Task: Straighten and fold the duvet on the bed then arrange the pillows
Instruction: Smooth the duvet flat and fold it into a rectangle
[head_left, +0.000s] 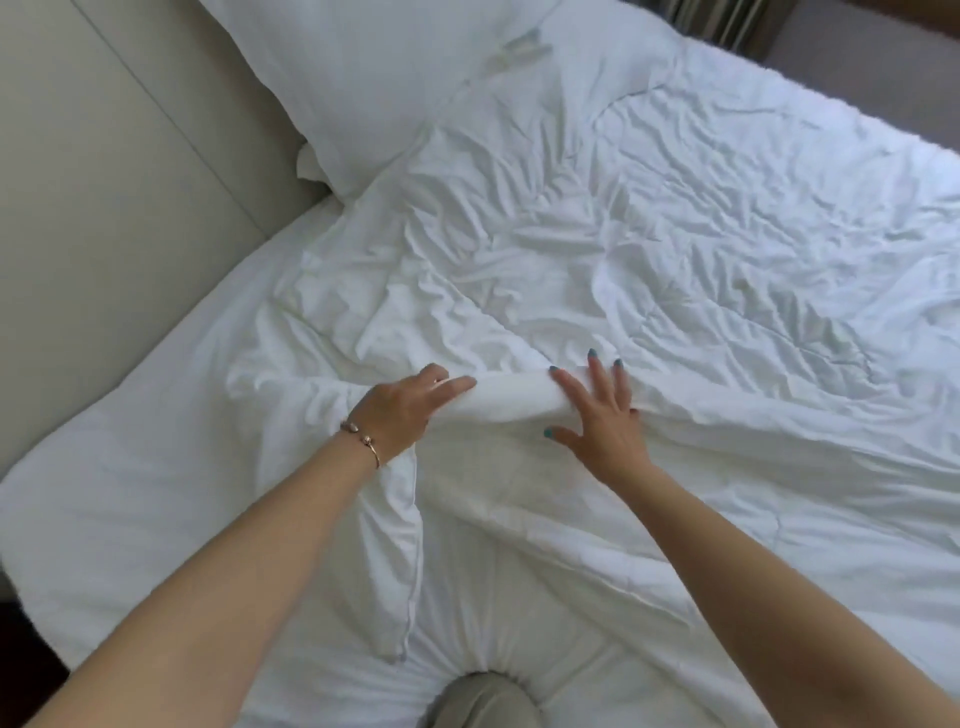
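Observation:
A wrinkled white duvet (649, 234) covers most of the bed. Near the middle a rolled fold of it (501, 400) runs between my hands. My left hand (400, 410), with a bracelet on the wrist, grips the left end of that fold, thumb on top and fingers hidden under it. My right hand (597, 410) lies flat with spread fingers on the right end of the fold. A white pillow (363, 78) sits at the top left against the headboard. A second pillow (208, 519) lies under my left forearm.
A beige padded headboard (104, 182) runs along the left. My knee (483, 701) in grey fabric presses on the bed at the bottom. A striped curtain (727, 21) and grey floor (857, 57) show at the top right. Dark floor (21, 649) lies at the bottom left.

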